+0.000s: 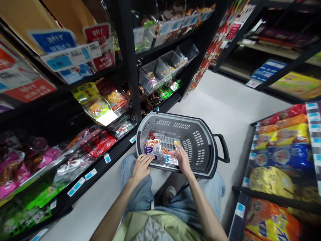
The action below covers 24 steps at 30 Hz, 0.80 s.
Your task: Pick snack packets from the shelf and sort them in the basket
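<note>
A grey shopping basket with slotted walls sits before my bent knees. My left hand lies over its near left rim, fingers curled inward and thumb hidden. A purple-and-white packet is close to those fingertips. Over the inside of the basket, my right hand has its fingers apart, one pointing left. At its upper fingertips appears a small yellow packet; whether they touch it, I cannot tell. Orange-and-white packets, an orange one and a blue-and-white one lie in the basket.
Dark shelving on the left holds snack packs, red packets and clear bins. Colourful bags fill a rack at right. Pale floor runs between them. The basket's black handle sticks out rightward.
</note>
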### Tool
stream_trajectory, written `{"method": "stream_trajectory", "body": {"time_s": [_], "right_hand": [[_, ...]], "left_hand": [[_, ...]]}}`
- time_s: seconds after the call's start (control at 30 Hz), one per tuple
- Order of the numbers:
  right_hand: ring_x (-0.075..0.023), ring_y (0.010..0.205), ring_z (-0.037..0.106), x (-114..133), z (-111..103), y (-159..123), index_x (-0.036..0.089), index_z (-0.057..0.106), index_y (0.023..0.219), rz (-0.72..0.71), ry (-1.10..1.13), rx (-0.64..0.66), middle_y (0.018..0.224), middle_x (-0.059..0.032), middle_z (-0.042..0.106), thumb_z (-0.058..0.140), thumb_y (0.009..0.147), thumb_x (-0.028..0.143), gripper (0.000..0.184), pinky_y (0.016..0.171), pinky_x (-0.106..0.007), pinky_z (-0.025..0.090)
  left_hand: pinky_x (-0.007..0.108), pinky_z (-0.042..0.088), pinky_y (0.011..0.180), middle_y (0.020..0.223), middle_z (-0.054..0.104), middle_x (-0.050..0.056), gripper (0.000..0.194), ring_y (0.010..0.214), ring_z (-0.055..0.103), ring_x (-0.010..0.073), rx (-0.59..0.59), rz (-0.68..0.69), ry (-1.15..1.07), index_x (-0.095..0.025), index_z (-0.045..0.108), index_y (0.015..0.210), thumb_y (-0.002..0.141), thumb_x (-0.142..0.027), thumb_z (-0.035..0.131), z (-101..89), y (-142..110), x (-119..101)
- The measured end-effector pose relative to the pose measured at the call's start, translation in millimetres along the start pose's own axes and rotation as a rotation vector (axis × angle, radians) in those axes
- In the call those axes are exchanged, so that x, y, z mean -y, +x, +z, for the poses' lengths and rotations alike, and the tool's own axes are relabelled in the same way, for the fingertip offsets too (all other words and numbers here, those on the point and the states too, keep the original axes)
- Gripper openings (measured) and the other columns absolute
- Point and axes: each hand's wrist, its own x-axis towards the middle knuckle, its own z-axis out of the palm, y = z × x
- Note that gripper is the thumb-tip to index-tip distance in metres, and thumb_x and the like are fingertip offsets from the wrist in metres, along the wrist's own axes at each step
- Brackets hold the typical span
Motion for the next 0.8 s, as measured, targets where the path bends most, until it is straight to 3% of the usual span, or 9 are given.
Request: {"method": "stream_trajectory", "body": {"time_s": [0.1,0.23,0.8], "right_hand": [[-0.0263,0.08,0.068,-0.7,0.0,1.7,0.023,0.06,0.102,0.009,-0.086,-0.024,0.084,-0.0062,0.071,0.051,0.087,0.052,0.034,0.069,-0.038,0.054],[-0.0239,0.073,0.066,-1.1,2.0,3.9,0.023,0.063,0.091,-0.032,-0.146,-0.071,0.083,-0.0059,0.07,0.054,0.087,0.049,0.028,0.068,-0.038,0.053],[-0.0193,0.063,0.064,-11.2,3.4,15.9,0.023,0.064,0.088,-0.022,-0.24,-0.03,0.077,-0.003,0.07,0.058,0.082,0.039,0.019,0.064,-0.034,0.053]], "left_hand": [[0.045,0.038,0.099,0.119,0.065,0.005,0.063,0.11,0.056,0.0237,-0.091,-0.044,-0.017,-0.025,0.059,0.116,0.059,-0.001,0.046,6.1,-0.7,1.6],[0.044,0.041,0.093,0.101,0.07,0.005,0.053,0.098,0.061,0.0237,-0.119,-0.053,-0.027,-0.024,0.064,0.102,0.057,-0.002,0.046,7.2,0.9,4.3],[0.043,0.04,0.094,0.095,0.069,0.005,0.045,0.092,0.06,0.0241,-0.131,-0.036,-0.019,-0.022,0.064,0.097,0.059,-0.003,0.047,5.4,15.0,15.0]]}}
